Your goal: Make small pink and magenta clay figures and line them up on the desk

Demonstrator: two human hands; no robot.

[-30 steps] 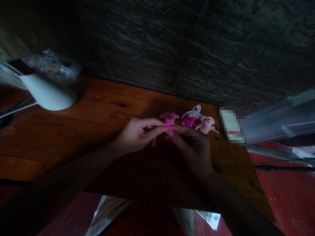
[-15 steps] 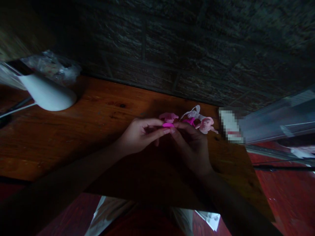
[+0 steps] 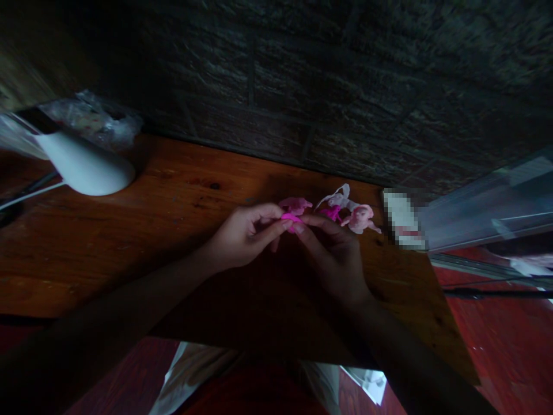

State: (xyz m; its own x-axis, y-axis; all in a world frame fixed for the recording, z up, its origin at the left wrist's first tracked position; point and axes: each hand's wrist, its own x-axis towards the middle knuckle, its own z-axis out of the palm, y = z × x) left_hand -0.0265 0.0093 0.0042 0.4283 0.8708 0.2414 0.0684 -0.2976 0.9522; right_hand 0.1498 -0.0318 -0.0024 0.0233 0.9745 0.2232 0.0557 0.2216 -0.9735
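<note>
A small bright pink piece, soft-looking like modelling clay, is pinched between both hands above the wooden table. My left hand grips its left side with thumb and forefinger. On the other side, my right hand holds it between thumb and fingertips. Just behind the fingers sits a pink figure, partly hidden. To the right stand a dark magenta figure, a pale whitish-pink figure with a looped part, and a light pink figure. Dim light hides their finer detail.
The wooden table meets a dark stone wall at the back. A white lamp-like object with a cable stands left, before crumpled clear plastic. A blurred-out white item lies near the right edge, beside a translucent panel.
The pink piece has shifted slightly left and shows more of its surface between the fingertips. Both hands keep their pinch, with the right fingers moved slightly left.
</note>
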